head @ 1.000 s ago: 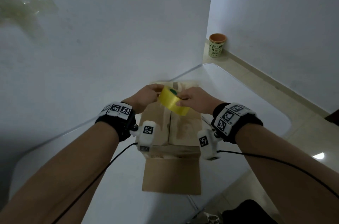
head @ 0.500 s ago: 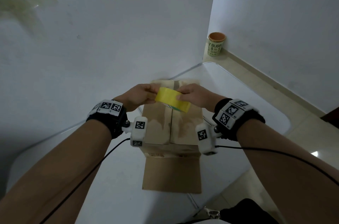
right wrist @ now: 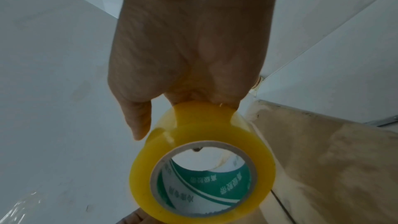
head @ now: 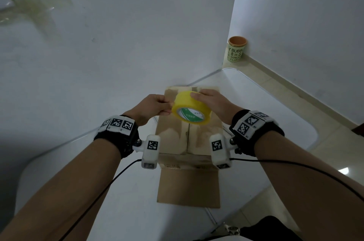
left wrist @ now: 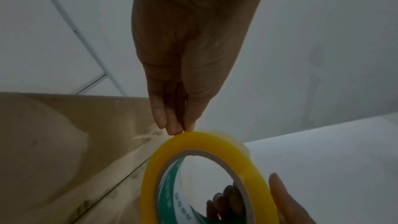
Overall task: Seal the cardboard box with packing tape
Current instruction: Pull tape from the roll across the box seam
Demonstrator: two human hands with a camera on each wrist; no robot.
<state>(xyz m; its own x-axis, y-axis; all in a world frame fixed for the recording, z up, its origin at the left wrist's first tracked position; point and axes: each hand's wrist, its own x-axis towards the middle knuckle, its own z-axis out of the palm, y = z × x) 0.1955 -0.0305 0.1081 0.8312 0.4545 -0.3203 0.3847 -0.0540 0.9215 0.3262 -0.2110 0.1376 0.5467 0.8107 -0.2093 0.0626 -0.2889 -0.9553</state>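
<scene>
A brown cardboard box point(head: 173, 138) stands on the white table, top flaps closed along a centre seam, and one flap point(head: 189, 187) lies flat toward me. Above the box's far half, my right hand point(head: 211, 102) grips a yellow packing tape roll point(head: 192, 109) from above, its green-printed core facing me. My left hand point(head: 157, 106) pinches the roll's left rim with thumb and fingertips point(left wrist: 172, 125). I cannot tell whether a free end of tape is lifted. The left wrist view shows the roll point(left wrist: 247, 164) over the box point(left wrist: 64, 142). The right wrist view shows it point(right wrist: 254, 149) beside the box point(right wrist: 323, 159).
The white table point(head: 275, 112) sits in a corner against white walls. A green paper cup point(head: 236, 49) stands on the tiled floor by the corner. Old clear tape strips point(head: 29, 10) stick to the wall at upper left. Black cables trail from both wrist cameras.
The roll has tilted so its core now faces me. Both hands stay over the box's far half, with the left fingers still at the roll's left rim.
</scene>
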